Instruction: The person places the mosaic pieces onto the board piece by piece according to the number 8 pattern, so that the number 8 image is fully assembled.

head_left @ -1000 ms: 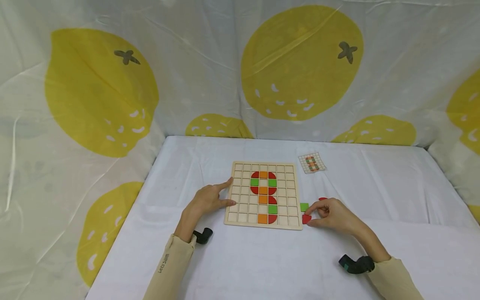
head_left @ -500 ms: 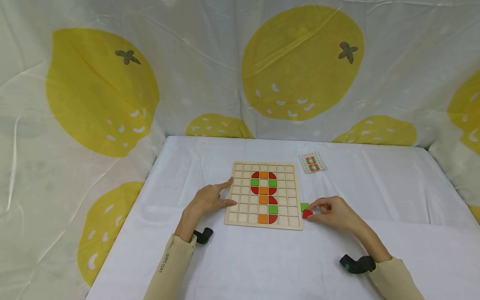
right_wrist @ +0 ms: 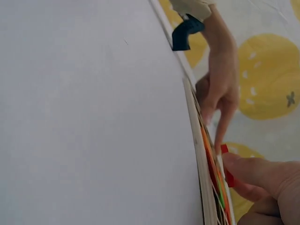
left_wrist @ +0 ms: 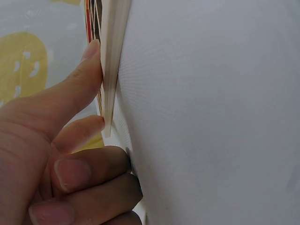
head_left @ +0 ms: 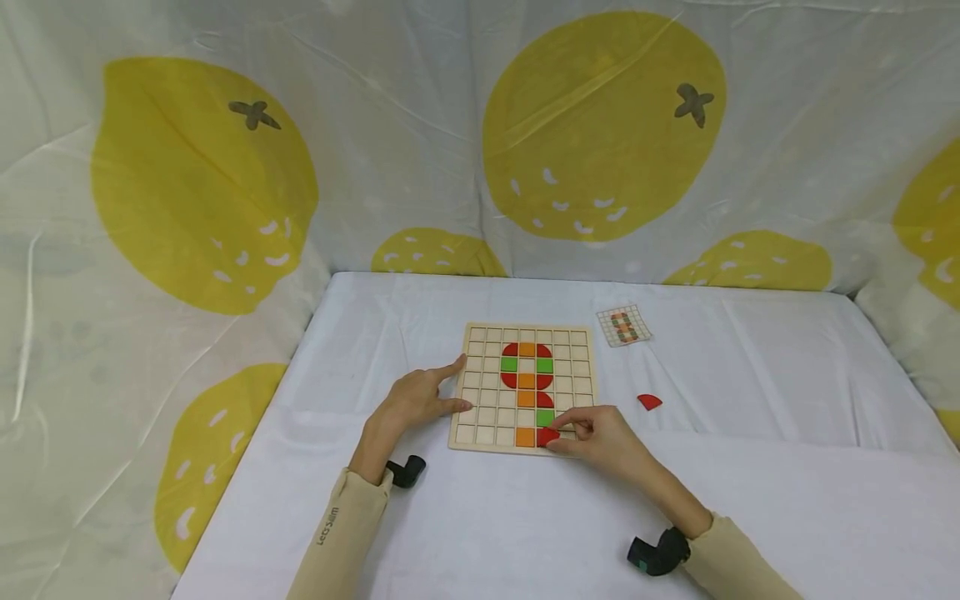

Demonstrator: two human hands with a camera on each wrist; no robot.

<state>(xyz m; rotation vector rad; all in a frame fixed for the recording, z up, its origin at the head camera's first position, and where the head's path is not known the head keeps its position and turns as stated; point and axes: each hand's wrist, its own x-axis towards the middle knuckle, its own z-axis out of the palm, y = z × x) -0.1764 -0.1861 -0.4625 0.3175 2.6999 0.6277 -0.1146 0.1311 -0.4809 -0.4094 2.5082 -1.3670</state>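
Note:
A square wooden grid board (head_left: 483, 421) lies on the table, with red, orange and green tiles set in its cells. My left hand (head_left: 414, 398) rests at its left side, thumb and forefinger spread along the edge. In the left wrist view the thumb (left_wrist: 77, 86) lies against the board's rim and the other fingers are curled. Over the board's lower right part, my right hand (head_left: 600, 437) pinches a red tile (right_wrist: 228, 166) between thumb and forefinger. It overlaps the bottom-row red tile in the head view. Another red quarter-circle tile (head_left: 649, 402) lies on the table to the right.
A small pattern card (head_left: 625, 325) showing a coloured grid design lies behind the board to the right. White cloth (head_left: 480, 525) covers the table. A lemon-print curtain (head_left: 420, 125) hangs at the back and sides.
My right hand has lifted the red tile and moved left over the board. The green tile right of the board no longer shows, and the other red tile is uncovered. My left hand stays put.

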